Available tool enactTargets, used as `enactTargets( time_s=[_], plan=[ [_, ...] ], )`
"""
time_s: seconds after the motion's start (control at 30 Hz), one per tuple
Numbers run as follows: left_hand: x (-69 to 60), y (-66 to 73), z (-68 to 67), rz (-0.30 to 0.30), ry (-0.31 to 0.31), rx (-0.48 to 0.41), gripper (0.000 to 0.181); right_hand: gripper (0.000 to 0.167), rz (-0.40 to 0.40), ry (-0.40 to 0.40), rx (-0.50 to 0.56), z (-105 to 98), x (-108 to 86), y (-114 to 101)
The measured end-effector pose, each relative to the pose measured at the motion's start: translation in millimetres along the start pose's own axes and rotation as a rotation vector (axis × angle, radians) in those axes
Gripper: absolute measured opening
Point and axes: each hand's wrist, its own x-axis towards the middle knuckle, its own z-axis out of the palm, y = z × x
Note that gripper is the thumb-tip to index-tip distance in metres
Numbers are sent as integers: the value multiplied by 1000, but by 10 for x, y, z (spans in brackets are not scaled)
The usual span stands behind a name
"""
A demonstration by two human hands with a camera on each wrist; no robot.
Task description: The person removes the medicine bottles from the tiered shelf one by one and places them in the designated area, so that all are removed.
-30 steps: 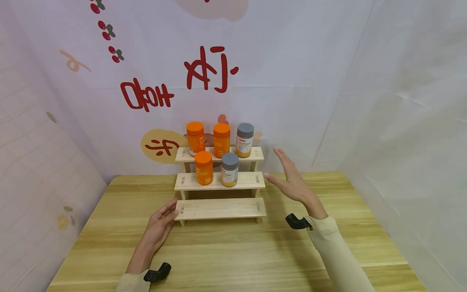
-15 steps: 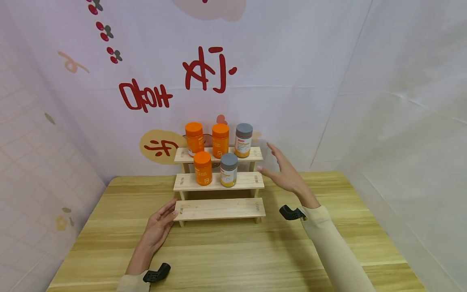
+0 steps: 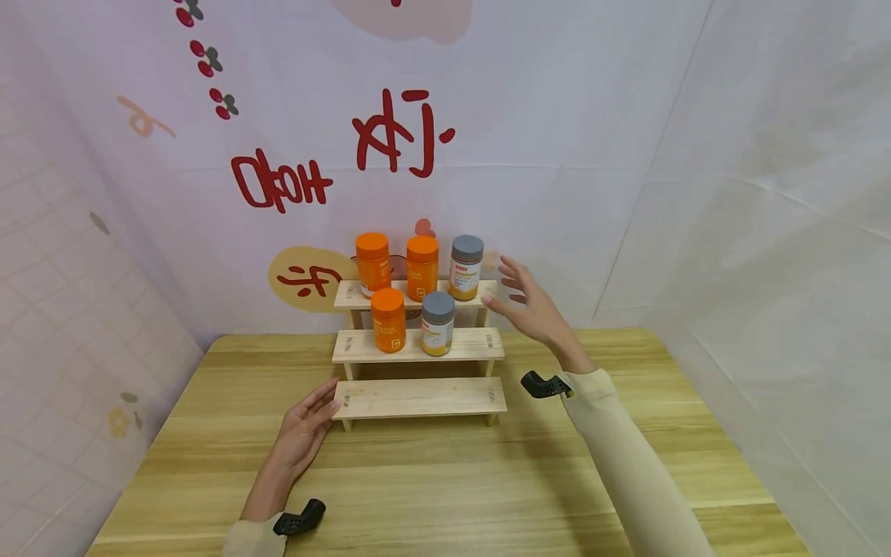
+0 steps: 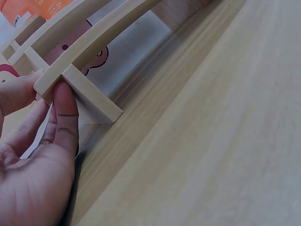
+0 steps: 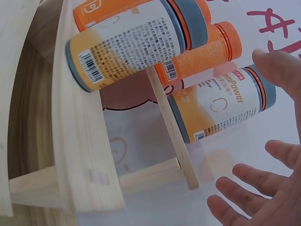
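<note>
A three-step wooden display rack stands against the back wall. My left hand pinches the left end of its lowest board, thumb above and fingers underneath, as the left wrist view shows. On the top step are two orange bottles and a grey-lidded white-and-yellow bottle at the right. The middle step bears an orange bottle and another grey-lidded bottle. My right hand, fingers spread and slightly bent, hovers just right of the top grey-lidded bottle, apart from it.
The rack rests on a wood-grain table. Behind it hangs a white cloth wall with red characters and cherry prints; cloth walls also stand at both sides. A black wrist device sits on each forearm.
My right hand has moved left and slightly up, closer to the grey-lidded bottle on the top step. The left hand stays on the lowest board; the bottles have not moved.
</note>
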Motion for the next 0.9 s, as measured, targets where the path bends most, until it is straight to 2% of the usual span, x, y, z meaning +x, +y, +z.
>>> enactTargets(
  time_s=[0.4, 0.6, 0.9],
  plan=[
    [13, -27, -31, 17, -30, -8, 70, 83, -30, 0, 147, 94, 300, -57],
    [10, -37, -54, 13, -46, -16, 68, 80, -17, -10, 168, 201, 417, -96],
    [19, -13, -34, -5, -26, -7, 70, 79, 31, 29, 172, 269, 486, -175]
  ],
)
